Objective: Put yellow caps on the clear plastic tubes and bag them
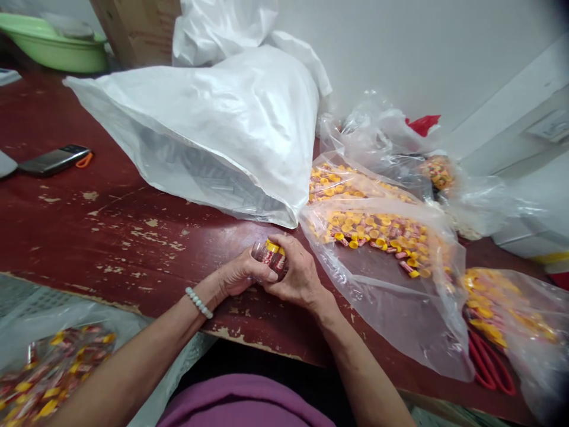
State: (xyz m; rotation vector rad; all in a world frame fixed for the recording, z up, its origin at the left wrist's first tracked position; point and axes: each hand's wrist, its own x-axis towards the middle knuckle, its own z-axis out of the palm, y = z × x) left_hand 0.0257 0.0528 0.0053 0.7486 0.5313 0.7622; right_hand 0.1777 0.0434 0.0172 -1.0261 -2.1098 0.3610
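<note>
Close together over the front of the table, my left hand (237,273) and my right hand (300,273) are both closed around a small bunch of clear plastic tubes (269,256) with red-brown printed labels and yellow caps. How many tubes there are is hidden by my fingers. Just beyond my hands lies a large white sack (249,112), its mouth facing me, with many clear empty tubes (231,190) inside. To the right, an open clear plastic bag (355,308) holds a heap of yellow caps with rolled red-and-white labels (377,231).
At lower left a plastic bag holds several labelled yellow-capped tubes (57,367). A black phone (53,160) with an orange loop rests on the worn red table (89,237). Red-handled scissors (491,365) lie at right by another bag (533,356). A green basin (53,50) stands far left.
</note>
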